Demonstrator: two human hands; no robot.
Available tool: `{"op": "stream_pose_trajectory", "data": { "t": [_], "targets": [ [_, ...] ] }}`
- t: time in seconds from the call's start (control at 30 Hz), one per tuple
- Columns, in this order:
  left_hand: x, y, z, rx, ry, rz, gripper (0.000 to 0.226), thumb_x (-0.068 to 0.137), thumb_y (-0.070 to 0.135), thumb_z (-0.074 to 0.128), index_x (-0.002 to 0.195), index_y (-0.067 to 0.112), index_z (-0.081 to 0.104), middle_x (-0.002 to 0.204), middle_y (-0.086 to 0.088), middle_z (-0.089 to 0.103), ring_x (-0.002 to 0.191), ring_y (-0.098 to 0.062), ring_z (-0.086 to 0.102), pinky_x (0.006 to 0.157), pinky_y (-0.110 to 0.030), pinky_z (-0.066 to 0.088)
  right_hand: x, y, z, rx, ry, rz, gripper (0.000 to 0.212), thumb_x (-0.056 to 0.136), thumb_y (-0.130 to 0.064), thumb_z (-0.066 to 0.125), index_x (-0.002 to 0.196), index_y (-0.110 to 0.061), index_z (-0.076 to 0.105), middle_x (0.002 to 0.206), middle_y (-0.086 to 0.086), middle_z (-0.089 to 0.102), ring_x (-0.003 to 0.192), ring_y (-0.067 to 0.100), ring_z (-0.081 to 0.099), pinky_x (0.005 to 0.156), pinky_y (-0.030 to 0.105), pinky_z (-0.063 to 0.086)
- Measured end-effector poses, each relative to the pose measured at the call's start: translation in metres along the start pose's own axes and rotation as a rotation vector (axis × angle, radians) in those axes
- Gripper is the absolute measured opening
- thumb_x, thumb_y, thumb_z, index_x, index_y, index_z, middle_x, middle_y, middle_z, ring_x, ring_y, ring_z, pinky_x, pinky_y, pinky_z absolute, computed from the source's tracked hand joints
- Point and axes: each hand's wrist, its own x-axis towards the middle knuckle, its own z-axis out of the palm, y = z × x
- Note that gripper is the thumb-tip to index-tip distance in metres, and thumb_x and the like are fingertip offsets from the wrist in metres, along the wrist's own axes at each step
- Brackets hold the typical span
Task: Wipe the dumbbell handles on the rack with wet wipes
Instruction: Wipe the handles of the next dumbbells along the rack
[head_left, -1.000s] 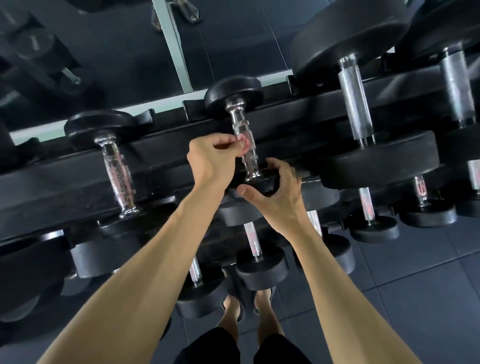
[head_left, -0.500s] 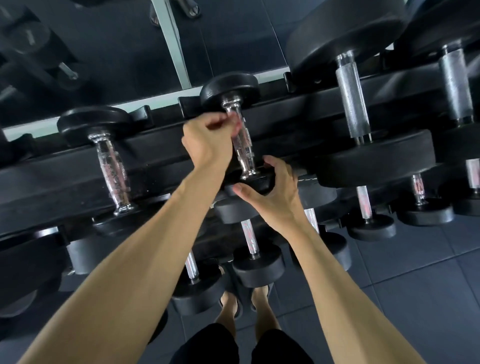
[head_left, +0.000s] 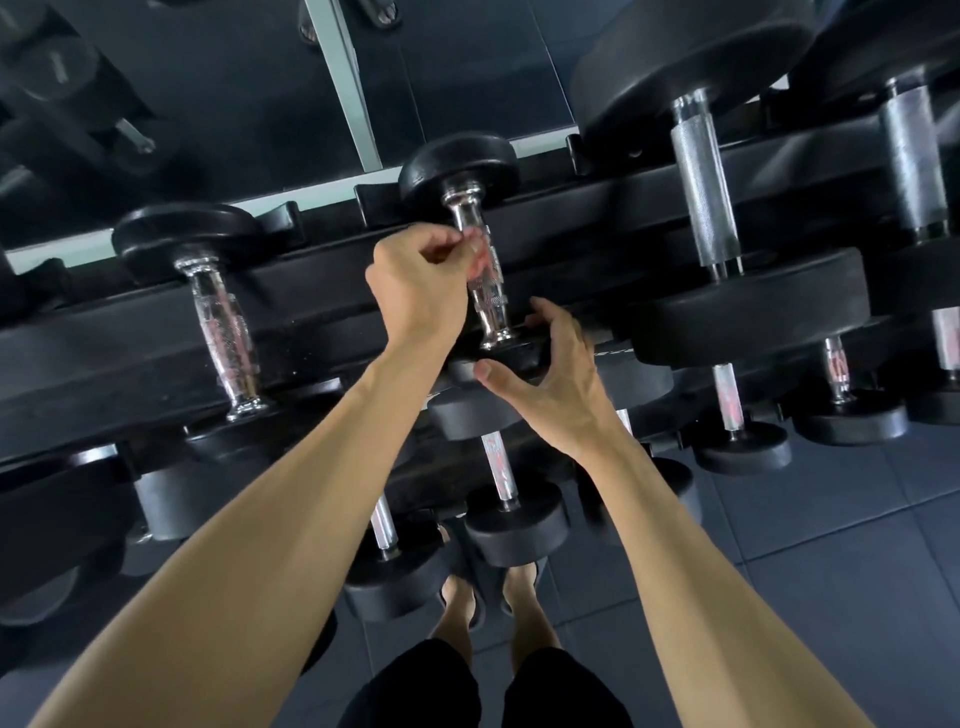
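A small dumbbell with a chrome handle (head_left: 491, 304) and black heads lies on the top shelf of the black rack (head_left: 130, 353), centre of view. My left hand (head_left: 415, 291) is curled, its fingertips pinching a small pale scrap, seemingly a wet wipe (head_left: 475, 249), against the upper part of that handle. Most of the wipe is hidden by the fingers. My right hand (head_left: 550, 384) grips the dumbbell's near head (head_left: 511, 358), with the thumb below and the fingers curled over the rim.
Another small chrome dumbbell (head_left: 223, 332) lies to the left, and two large ones with knurled handles (head_left: 704, 197) to the right. Lower shelves hold several more dumbbells (head_left: 511, 514). A mirror (head_left: 208, 78) stands behind the rack. My feet (head_left: 488, 597) are on dark floor tiles.
My left hand has slid along the chrome handle from its middle toward the far head. My right hand has stayed on the near head.
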Motion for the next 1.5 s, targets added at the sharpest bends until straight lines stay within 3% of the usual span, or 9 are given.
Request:
{"op": "stream_pose_trajectory", "data": {
  "t": [0.27, 0.43, 0.67, 0.9, 0.97, 1.1, 1.23, 1.33, 1.5],
  "targets": [
    [-0.021, -0.017, -0.013, 0.315, -0.301, 0.049, 0.017, 0.080, 0.025, 0.083, 0.073, 0.013, 0.074, 0.064, 0.007, 0.068, 0.049, 0.005, 0.060, 0.051, -0.008, 0.045, -0.001, -0.001, 0.005, -0.024, 0.014, -0.004, 0.101, 0.073, -0.060, 0.077, 0.152, -0.026, 0.025, 0.147, -0.003, 0.039, 0.138, 0.016, 0.028, 0.114, 0.040, 0.034],
    [0.006, 0.003, -0.012, 0.172, -0.132, 0.143, 0.013, 0.084, 0.014, 0.080, 0.076, 0.007, 0.071, 0.072, 0.004, 0.072, 0.068, -0.002, 0.072, 0.062, -0.011, 0.052, -0.002, 0.000, 0.000, 0.006, -0.036, 0.016, 0.110, 0.072, -0.061, 0.076, 0.157, -0.027, 0.015, 0.157, -0.005, 0.027, 0.146, 0.012, 0.018, 0.113, 0.029, 0.022],
    [-0.013, -0.011, -0.010, 0.363, -0.220, 0.119, 0.019, 0.080, 0.023, 0.083, 0.069, 0.012, 0.072, 0.061, 0.008, 0.064, 0.052, 0.004, 0.054, 0.056, -0.008, 0.045, -0.002, -0.002, 0.001, -0.001, -0.030, 0.003, 0.113, 0.068, -0.068, 0.073, 0.156, -0.024, 0.018, 0.151, -0.003, 0.035, 0.143, 0.014, 0.025, 0.115, 0.035, 0.030],
    [0.008, 0.011, -0.002, 0.201, -0.051, 0.087, 0.015, 0.082, 0.013, 0.082, 0.077, 0.003, 0.072, 0.070, 0.001, 0.069, 0.060, 0.005, 0.066, 0.059, -0.008, 0.048, -0.001, 0.006, -0.012, 0.103, -0.105, -0.001, 0.079, 0.085, -0.053, 0.069, 0.152, -0.036, 0.031, 0.155, -0.006, 0.035, 0.143, 0.013, 0.032, 0.117, 0.033, 0.030],
    [0.001, 0.002, -0.006, 0.312, -0.091, 0.060, 0.017, 0.080, 0.021, 0.084, 0.076, 0.008, 0.073, 0.068, 0.005, 0.069, 0.056, 0.008, 0.060, 0.060, -0.007, 0.047, 0.001, 0.004, -0.014, 0.107, -0.097, 0.036, 0.081, 0.078, -0.055, 0.075, 0.148, -0.036, 0.038, 0.148, -0.002, 0.041, 0.134, 0.015, 0.043, 0.113, 0.035, 0.038],
    [-0.012, -0.004, -0.012, 0.375, -0.150, 0.030, 0.018, 0.077, 0.023, 0.086, 0.071, 0.012, 0.073, 0.063, 0.009, 0.067, 0.057, 0.006, 0.062, 0.061, -0.009, 0.050, 0.004, -0.003, -0.010, 0.050, -0.092, 0.016, 0.086, 0.066, -0.056, 0.084, 0.140, -0.029, 0.050, 0.126, -0.004, 0.045, 0.113, 0.007, 0.050, 0.092, 0.013, 0.034],
    [0.010, 0.010, -0.003, 0.283, 0.023, 0.122, 0.019, 0.083, 0.018, 0.081, 0.069, 0.009, 0.073, 0.068, 0.001, 0.073, 0.066, -0.002, 0.071, 0.066, -0.013, 0.053, 0.004, -0.002, -0.011, 0.068, -0.130, 0.005, 0.091, 0.066, -0.058, 0.083, 0.144, -0.029, 0.046, 0.137, -0.001, 0.040, 0.114, 0.004, 0.041, 0.097, 0.018, 0.030],
    [0.025, 0.015, 0.004, 0.251, 0.180, 0.143, 0.031, 0.085, 0.019, 0.078, 0.057, 0.026, 0.066, 0.060, 0.012, 0.068, 0.059, 0.005, 0.065, 0.064, -0.015, 0.052, 0.004, -0.001, -0.012, 0.064, -0.149, -0.011, 0.093, 0.067, -0.060, 0.082, 0.146, -0.030, 0.044, 0.141, 0.001, 0.036, 0.114, 0.005, 0.038, 0.099, 0.021, 0.030],
    [-0.010, -0.002, -0.004, 0.354, 0.025, 0.053, 0.024, 0.083, 0.031, 0.080, 0.068, 0.014, 0.073, 0.065, 0.003, 0.070, 0.061, -0.003, 0.060, 0.065, -0.015, 0.050, 0.005, -0.004, -0.015, 0.074, -0.144, 0.011, 0.089, 0.068, -0.055, 0.084, 0.144, -0.029, 0.046, 0.121, -0.011, 0.034, 0.117, 0.006, 0.042, 0.098, 0.020, 0.033]
  ]
}}
